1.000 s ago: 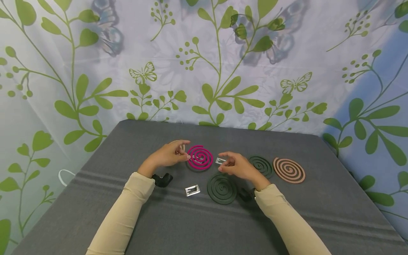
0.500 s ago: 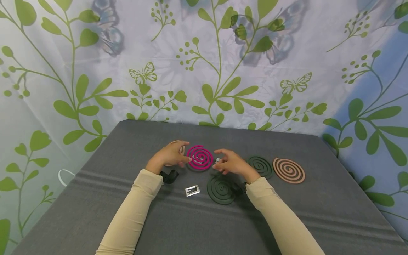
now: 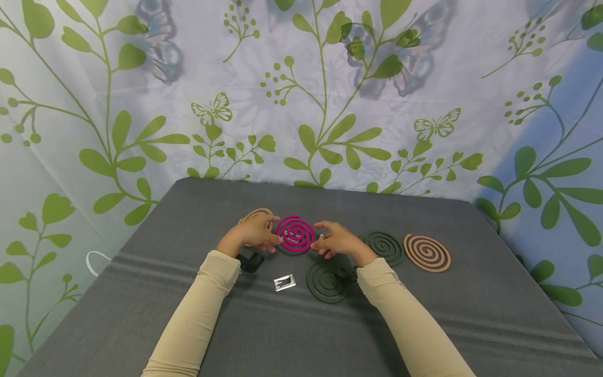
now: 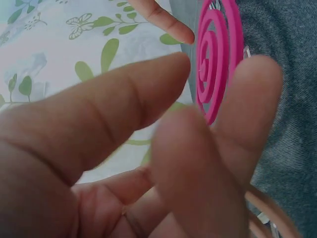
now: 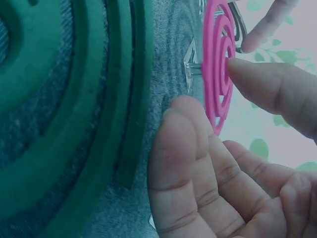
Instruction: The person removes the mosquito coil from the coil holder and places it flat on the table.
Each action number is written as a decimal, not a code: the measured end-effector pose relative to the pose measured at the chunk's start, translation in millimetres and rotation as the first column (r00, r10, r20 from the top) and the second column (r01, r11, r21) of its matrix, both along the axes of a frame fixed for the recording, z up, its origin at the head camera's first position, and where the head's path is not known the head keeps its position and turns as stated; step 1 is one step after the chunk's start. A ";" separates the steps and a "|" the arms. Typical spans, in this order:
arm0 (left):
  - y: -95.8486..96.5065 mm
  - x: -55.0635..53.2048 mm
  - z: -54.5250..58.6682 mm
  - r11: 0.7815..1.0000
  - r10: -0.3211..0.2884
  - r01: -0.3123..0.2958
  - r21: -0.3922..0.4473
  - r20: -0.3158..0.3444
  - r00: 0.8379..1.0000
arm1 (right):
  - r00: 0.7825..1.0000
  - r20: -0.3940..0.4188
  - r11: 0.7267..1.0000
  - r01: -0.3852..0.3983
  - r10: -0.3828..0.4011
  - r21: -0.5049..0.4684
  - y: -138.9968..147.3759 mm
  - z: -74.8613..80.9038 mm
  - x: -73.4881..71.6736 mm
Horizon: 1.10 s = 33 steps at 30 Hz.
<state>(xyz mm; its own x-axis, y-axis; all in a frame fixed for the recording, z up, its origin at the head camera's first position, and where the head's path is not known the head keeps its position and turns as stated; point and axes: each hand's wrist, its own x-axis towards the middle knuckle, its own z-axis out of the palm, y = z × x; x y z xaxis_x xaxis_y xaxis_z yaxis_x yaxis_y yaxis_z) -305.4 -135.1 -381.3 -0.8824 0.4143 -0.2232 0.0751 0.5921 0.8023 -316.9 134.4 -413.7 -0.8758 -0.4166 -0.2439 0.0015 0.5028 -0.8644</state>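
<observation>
A pink mosquito coil [image 3: 297, 232] stands raised above the table, with silver metal showing through its spiral in the head view. My left hand [image 3: 254, 230] is at its left edge, thumb and fingers spread apart and nothing between them. From the right, my right hand [image 3: 340, 241] reaches the opposite edge with relaxed fingers, fingertips close to the rim. In the right wrist view, a small metal stand [image 5: 190, 67] shows beside the pink coil, its prong towards the coil. Partly hidden behind my left hand lies a tan coil [image 3: 261, 211].
A silver metal stand [image 3: 285, 283] lies on the grey table [image 3: 245, 324] in front. Two dark green coils, one front [image 3: 322, 285] and one right [image 3: 383, 246], and a tan coil [image 3: 427, 252] lie flat. A patterned cloth [image 3: 301, 104] hangs behind the table.
My right hand has moved left, up to the pink coil's right edge, covering most of a small metal stand there. My left hand has shifted slightly right. The pink coil stays in place.
</observation>
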 end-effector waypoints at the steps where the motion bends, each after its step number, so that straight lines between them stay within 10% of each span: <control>1: 0.0 -0.4 -0.5 1.000 0.002 -0.002 0.011 0.014 1.000 | 1.000 0.002 1.000 -0.004 0.004 -0.004 0.1 -0.9 -0.7; 33: 1.1 -2.9 -5.4 0.995 0.039 -0.040 0.089 0.013 0.999 | 0.998 -0.034 0.991 0.052 -0.057 -0.127 3.4 -4.9 -1.9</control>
